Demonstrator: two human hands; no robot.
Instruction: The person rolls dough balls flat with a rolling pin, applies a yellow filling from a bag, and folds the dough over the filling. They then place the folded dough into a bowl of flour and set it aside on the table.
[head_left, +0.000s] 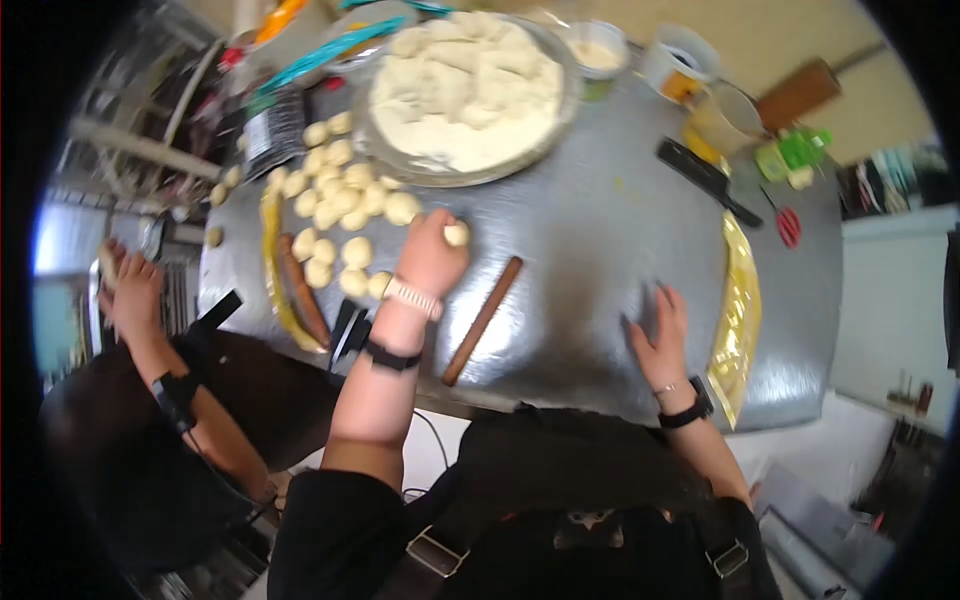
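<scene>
My left hand [430,255], with a pink band at the wrist, is closed around a dough ball [456,234] above the metal table. Beside it to the left, several pale dough balls [345,200] lie in a loose cluster. A brown wooden rolling pin [483,320] rests at a slant between my two hands. My right hand [660,335] is over the table at the right, fingers apart, holding nothing. A large round metal pan [570,110] heaped with white flour [460,90] stands beyond my left hand.
A black-handled knife or cleaver [705,180], red scissors [788,227] and a yellow plastic strip [735,320] lie at the right. Tubs [680,62] line the back. Left, a second rolling pin [303,290] lies near a co-worker's hand [133,295], which holds something pale.
</scene>
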